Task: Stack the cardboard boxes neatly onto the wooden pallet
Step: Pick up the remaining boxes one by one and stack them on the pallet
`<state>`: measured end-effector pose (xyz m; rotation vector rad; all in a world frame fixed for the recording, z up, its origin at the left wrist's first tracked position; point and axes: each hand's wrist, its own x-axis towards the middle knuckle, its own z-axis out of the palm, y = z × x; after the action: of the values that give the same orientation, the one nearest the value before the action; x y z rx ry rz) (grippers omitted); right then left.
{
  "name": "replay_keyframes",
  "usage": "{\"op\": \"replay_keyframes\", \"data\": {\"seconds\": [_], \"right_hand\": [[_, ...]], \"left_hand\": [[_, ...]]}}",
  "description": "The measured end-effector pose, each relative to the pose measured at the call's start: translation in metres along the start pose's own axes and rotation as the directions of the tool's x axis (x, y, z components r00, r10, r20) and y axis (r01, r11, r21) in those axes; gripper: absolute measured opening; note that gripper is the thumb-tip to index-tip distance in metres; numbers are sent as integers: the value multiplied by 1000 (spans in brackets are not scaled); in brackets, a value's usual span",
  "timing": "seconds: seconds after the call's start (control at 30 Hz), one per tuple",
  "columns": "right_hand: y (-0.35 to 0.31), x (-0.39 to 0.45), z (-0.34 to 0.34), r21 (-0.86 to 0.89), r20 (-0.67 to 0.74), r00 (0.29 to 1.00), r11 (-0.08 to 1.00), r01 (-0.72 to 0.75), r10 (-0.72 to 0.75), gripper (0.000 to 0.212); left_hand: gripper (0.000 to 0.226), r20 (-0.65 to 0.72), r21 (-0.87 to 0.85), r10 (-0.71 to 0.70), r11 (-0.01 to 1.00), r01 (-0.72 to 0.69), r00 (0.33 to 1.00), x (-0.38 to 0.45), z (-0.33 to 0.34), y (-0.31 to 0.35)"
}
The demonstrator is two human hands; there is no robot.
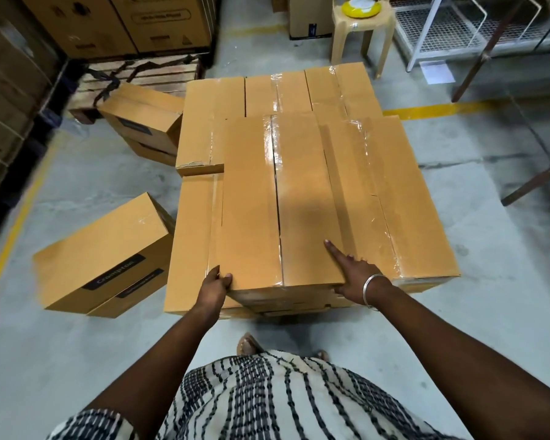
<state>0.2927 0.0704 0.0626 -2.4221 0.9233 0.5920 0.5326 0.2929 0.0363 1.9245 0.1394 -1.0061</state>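
Top box (277, 201) pinched at near-left corner by left hand (215, 289), thumb on top, for steering square onto stack. Right hand (354, 276) flat at near-right corner, forefinger straight, pressing, gripping nothing (pallet hidden beneath). Loose boxes (104, 258) waiting left of left hand.

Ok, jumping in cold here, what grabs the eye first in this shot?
The big block of cardboard boxes filling the middle, with the top box held at its near corners: left hand grips the left corner, right hand lies on top, index finger straight. Next, loose boxes on the floor at left, and a plastic chair beyond.
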Motion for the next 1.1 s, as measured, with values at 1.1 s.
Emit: {"op": "replay_keyframes", "data": {"seconds": [1.1], "right_hand": [[-575,115,122,-201,180,907,888,413,-381,52]], "left_hand": [[20,-297,-333,-190,939,84,936,44,-517,-143]]}}
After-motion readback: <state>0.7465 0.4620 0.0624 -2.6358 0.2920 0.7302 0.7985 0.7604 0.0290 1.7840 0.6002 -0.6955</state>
